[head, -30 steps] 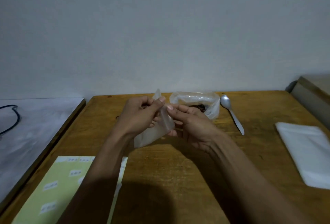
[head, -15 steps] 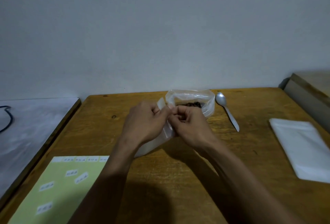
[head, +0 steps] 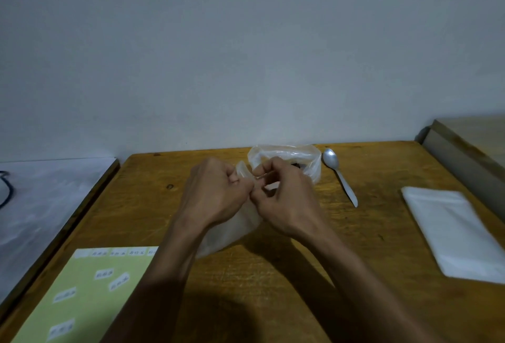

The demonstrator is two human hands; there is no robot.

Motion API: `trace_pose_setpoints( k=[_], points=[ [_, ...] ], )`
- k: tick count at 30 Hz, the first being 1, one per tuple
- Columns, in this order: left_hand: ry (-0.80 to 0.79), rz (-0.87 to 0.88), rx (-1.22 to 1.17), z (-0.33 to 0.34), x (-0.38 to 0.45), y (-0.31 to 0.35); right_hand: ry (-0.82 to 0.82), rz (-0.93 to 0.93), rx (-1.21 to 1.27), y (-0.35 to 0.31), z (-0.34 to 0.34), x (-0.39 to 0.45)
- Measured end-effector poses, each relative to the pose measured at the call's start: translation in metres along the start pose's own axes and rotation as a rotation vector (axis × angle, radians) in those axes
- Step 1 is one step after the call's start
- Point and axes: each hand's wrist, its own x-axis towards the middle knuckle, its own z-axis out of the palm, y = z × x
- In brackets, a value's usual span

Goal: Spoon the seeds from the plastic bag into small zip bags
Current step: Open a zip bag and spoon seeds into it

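Observation:
My left hand [head: 216, 195] and my right hand [head: 284, 200] meet over the middle of the wooden table [head: 287, 274], both pinching the top edge of a small clear zip bag [head: 235, 230] that hangs down between them. Behind my fingers stands the open plastic bag [head: 297, 156], its rim rolled down, with a few dark seeds [head: 296, 165] showing inside. A metal spoon [head: 338, 173] lies to the right of that bag, bowl toward the wall.
A stack of white zip bags [head: 451, 230] lies at the right. A green sheet with small white labels [head: 90, 288] sits at the front left. A lower white surface [head: 41, 200] with a black cable [head: 6, 192] adjoins on the left; a box [head: 470, 151] stands at the right.
My hands have drawn closer together on the small zip bag's top edge and moved a little toward the seed bag.

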Motion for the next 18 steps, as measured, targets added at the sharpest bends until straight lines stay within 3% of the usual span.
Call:
trace_pose_setpoints(
  k=[7,11,14,16,18],
  points=[
    [-0.077,0.017,-0.200,-0.016,-0.001,-0.007,0.031,0.018,0.135,0.013,-0.004,0.006],
    [-0.354,0.159,0.279,-0.016,-0.002,-0.015,-0.036,0.081,0.212,0.016,-0.002,0.009],
    [-0.407,0.208,0.314,-0.007,-0.002,-0.018,-0.162,0.155,0.379,0.010,-0.001,0.010],
    [-0.388,0.206,0.280,-0.007,0.000,-0.026,-0.192,0.069,0.140,0.014,-0.004,0.011],
    [-0.381,0.255,0.317,-0.008,0.001,-0.031,-0.141,-0.145,-0.202,0.013,-0.007,0.011]
  ],
)
